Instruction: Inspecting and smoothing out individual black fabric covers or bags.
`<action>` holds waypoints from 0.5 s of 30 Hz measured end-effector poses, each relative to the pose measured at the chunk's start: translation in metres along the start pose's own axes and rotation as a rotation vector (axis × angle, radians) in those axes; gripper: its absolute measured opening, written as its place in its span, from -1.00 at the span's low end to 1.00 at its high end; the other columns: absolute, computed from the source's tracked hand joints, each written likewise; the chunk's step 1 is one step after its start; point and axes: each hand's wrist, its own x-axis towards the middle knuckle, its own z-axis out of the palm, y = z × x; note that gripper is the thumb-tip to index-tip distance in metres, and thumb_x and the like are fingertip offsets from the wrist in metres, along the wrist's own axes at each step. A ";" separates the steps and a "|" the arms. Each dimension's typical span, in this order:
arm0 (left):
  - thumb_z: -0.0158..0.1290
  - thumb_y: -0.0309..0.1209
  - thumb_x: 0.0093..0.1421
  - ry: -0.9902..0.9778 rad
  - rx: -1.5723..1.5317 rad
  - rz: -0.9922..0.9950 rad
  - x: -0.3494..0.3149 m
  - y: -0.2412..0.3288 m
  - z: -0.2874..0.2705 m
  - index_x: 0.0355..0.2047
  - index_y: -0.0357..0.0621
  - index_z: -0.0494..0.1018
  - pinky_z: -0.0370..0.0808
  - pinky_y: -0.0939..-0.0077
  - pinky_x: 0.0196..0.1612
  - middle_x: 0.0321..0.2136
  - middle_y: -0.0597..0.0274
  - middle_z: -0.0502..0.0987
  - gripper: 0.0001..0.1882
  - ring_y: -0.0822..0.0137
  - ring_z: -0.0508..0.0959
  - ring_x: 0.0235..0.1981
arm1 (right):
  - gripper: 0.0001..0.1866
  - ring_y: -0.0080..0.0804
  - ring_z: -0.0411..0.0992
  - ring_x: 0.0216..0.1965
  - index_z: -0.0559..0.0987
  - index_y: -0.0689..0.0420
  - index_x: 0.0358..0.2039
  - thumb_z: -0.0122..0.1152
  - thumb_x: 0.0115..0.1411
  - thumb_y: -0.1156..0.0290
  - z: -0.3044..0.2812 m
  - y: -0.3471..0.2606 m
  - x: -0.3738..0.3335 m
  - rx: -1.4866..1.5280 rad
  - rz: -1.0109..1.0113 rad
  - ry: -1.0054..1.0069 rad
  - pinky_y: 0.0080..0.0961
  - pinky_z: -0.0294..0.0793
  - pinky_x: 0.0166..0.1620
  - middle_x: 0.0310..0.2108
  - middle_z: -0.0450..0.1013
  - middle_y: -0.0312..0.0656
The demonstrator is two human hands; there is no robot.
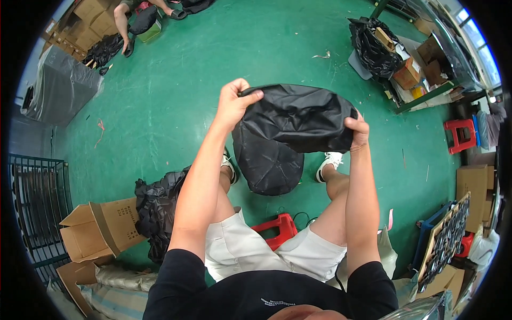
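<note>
A black, shiny cloth or sheet piece (pixel 298 114), creased and drawn out sideways, hangs between my hands in front of me. My left hand (pixel 236 102) pinches its left end with the thumb on top. At the other end my right hand (pixel 359 132) is closed on it, thumb toward me and the fingers mostly hidden behind. Below lies a rounded black piece (pixel 269 166) with seams meeting near its middle, between my feet. The upper piece overlaps it; whether the two are joined I cannot tell.
Beside my left leg are crumpled black pieces (pixel 160 210) and an open cardboard box (pixel 101 226). A red stool (pixel 285 232) is under me. A laden rack (pixel 421 90) stands far right. Another person's leg (pixel 122 24) shows at far left, near a wrapped grey block (pixel 61 85).
</note>
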 end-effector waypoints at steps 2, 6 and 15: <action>0.27 -0.49 0.09 0.435 0.669 0.446 0.003 -0.007 -0.008 -0.65 -0.16 0.14 0.16 0.50 -0.57 -0.71 0.45 0.20 -0.55 0.52 0.14 -0.62 | -0.64 -0.32 0.51 -0.33 0.54 0.27 -0.20 0.29 -0.09 0.62 0.012 0.005 0.006 -0.531 -0.038 0.159 -0.50 0.49 -0.16 -0.34 0.55 -0.18; 0.26 -0.46 0.08 0.618 0.772 0.592 -0.001 -0.006 0.017 -0.64 -0.23 0.05 0.04 0.41 -0.59 -0.68 0.17 -0.01 -0.48 0.41 0.01 -0.60 | -0.80 -0.36 0.33 -0.54 0.35 0.24 -0.45 0.14 -0.10 0.69 -0.005 0.027 0.014 -1.430 -0.872 0.524 -0.46 0.40 -0.37 -0.58 0.37 -0.08; 0.08 -0.16 0.22 0.576 1.020 0.441 0.001 -0.030 0.015 -0.49 -0.32 0.32 0.31 0.14 -0.45 -0.53 -0.07 0.41 -0.59 -0.03 0.40 -0.59 | -0.72 -0.49 0.08 -0.59 0.26 0.20 -0.50 0.26 0.05 0.54 0.005 0.039 0.019 -1.258 -0.909 0.758 -0.49 0.22 -0.51 -0.68 0.16 -0.23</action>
